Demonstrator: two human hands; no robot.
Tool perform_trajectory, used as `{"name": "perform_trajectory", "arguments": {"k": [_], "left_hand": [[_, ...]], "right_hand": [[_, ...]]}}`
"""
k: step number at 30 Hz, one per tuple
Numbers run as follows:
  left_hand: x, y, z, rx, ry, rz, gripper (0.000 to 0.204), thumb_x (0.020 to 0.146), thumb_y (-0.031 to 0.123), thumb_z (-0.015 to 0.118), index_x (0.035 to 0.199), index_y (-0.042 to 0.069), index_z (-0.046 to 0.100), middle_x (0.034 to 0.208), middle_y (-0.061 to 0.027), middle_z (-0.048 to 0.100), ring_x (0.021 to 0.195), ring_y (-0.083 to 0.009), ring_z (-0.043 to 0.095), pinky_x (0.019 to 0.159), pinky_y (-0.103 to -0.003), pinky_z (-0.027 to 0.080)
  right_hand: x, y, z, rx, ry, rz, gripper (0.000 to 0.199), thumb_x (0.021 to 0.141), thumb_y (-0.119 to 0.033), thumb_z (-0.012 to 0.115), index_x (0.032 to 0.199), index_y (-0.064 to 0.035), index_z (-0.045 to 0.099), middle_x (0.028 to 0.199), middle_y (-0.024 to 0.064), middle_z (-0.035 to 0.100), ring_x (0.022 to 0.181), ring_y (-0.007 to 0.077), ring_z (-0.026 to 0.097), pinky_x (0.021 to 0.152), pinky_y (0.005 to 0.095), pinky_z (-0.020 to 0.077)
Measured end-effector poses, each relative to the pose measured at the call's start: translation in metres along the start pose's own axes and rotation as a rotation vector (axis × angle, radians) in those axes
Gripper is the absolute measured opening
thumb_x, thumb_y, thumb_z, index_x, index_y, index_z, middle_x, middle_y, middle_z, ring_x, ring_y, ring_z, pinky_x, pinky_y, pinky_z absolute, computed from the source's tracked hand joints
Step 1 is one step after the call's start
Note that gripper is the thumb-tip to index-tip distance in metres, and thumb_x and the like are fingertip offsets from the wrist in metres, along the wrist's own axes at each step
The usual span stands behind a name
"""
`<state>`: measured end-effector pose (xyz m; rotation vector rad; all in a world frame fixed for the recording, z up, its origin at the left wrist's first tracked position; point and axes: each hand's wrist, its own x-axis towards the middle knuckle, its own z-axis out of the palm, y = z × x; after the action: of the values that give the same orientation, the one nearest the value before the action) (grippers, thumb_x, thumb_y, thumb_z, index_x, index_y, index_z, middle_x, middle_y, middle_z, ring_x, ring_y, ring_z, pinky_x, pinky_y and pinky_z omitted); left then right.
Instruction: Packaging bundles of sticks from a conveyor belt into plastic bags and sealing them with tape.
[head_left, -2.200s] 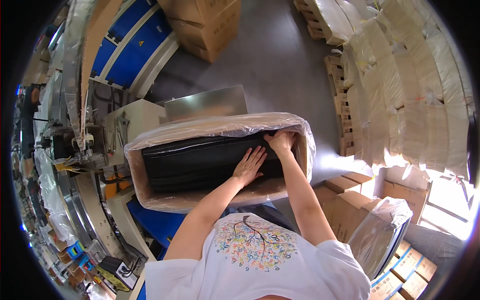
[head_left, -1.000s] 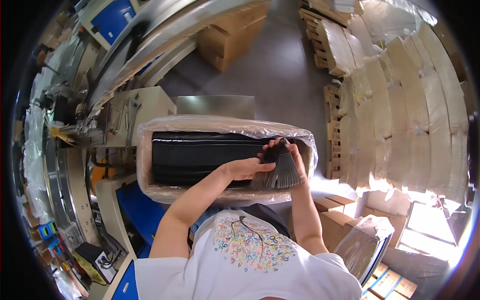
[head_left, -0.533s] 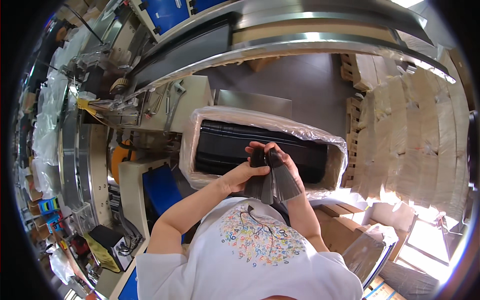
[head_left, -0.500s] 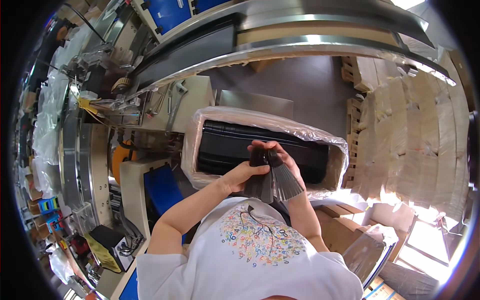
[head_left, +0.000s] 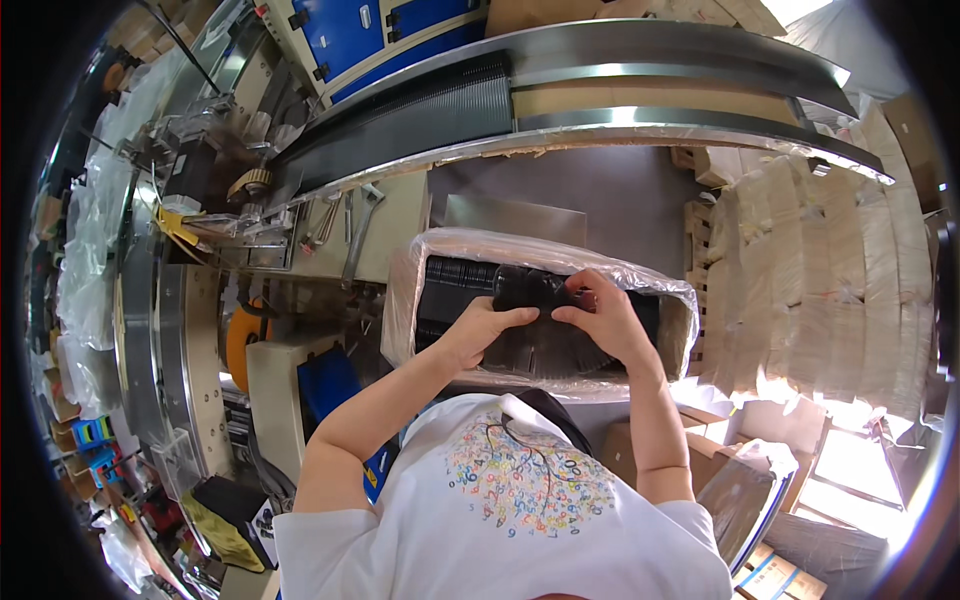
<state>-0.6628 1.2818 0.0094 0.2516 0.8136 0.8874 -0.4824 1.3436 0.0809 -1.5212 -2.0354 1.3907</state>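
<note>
Above an open carton (head_left: 398,318) lined with clear plastic, both hands hold a fanned stack of thin, dark, see-through plastic pieces (head_left: 545,348). My left hand (head_left: 486,328) grips the stack's left side, thumb lying across the front. At its upper right, my right hand (head_left: 608,318) pinches the stack between thumb and bent fingers. The fan spreads downward between the two hands. Inside the carton, packed rows of similar black pieces (head_left: 452,290) show to the left of the stack, while the stack and hands cover the middle.
Beyond the carton runs a metal rail (head_left: 640,120) carrying a row of black pieces (head_left: 420,115). An adjustable wrench (head_left: 364,225) lies on a beige surface at left. Wrapped goods (head_left: 800,270) stand on pallets at right. A blue chair seat (head_left: 330,385) is near my left arm.
My right hand has come round from behind the stack to its upper right side. The fan has turned and spread wider between my hands. The head view has shifted slightly.
</note>
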Motion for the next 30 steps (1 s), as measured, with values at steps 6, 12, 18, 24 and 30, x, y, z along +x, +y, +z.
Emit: {"name": "perform_trajectory", "arguments": {"k": [6, 12, 18, 24, 30], "left_hand": [[-0.006, 0.077, 0.040, -0.098, -0.272, -0.019, 0.035, 0.078, 0.011, 0.065, 0.109, 0.000, 0.055, 0.098, -0.0110, 0.061, 0.086, -0.0230, 0.062, 0.078, -0.037, 0.052], [0.025, 0.229, 0.075, -0.104, -0.498, 0.040, 0.030, 0.081, 0.005, 0.059, 0.108, -0.003, 0.052, 0.101, -0.0163, 0.060, 0.092, -0.0275, 0.060, 0.081, -0.041, 0.050], [0.082, 0.244, 0.065, -0.033, -0.401, 0.173, 0.033, 0.072, -0.013, 0.050, 0.103, -0.003, 0.052, 0.100, -0.0170, 0.059, 0.094, -0.0302, 0.059, 0.087, -0.039, 0.047], [0.081, 0.246, 0.050, -0.109, -0.546, 0.156, 0.033, 0.070, -0.013, 0.053, 0.100, 0.000, 0.055, 0.096, -0.0118, 0.060, 0.093, -0.0249, 0.058, 0.087, -0.038, 0.045], [0.070, 0.245, 0.034, -0.138, -0.465, 0.227, 0.031, 0.072, -0.013, 0.051, 0.100, 0.000, 0.054, 0.098, -0.0113, 0.059, 0.095, -0.0232, 0.057, 0.086, -0.037, 0.044]], "right_hand": [[0.011, -0.065, -0.056, -0.009, 0.065, -0.164, 0.029, 0.071, 0.002, 0.067, 0.096, -0.0015, 0.054, 0.084, -0.0014, 0.055, 0.079, 0.0057, 0.052, 0.069, 0.0202, 0.0436], [0.092, -0.179, -0.117, -0.501, 0.376, -0.450, 0.022, 0.070, -0.008, 0.068, 0.086, 0.0039, 0.057, 0.072, 0.0038, 0.058, 0.069, 0.0099, 0.054, 0.062, 0.0234, 0.0431], [0.175, -0.170, -0.111, -0.719, 0.414, 0.039, 0.074, 0.065, -0.054, 0.068, 0.104, 0.0079, 0.057, 0.099, 0.0222, 0.060, 0.095, 0.0306, 0.058, 0.082, 0.0356, 0.0449], [0.161, -0.188, -0.064, -0.990, 0.592, 0.133, 0.107, 0.057, -0.074, 0.059, 0.121, 0.0097, 0.040, 0.123, 0.0207, 0.046, 0.115, 0.0333, 0.041, 0.097, 0.0430, 0.0308], [0.168, -0.200, -0.045, -0.926, 0.446, 0.151, 0.099, 0.064, -0.066, 0.059, 0.124, 0.0091, 0.036, 0.123, 0.0187, 0.047, 0.120, 0.0298, 0.039, 0.097, 0.0490, 0.0292]]}}
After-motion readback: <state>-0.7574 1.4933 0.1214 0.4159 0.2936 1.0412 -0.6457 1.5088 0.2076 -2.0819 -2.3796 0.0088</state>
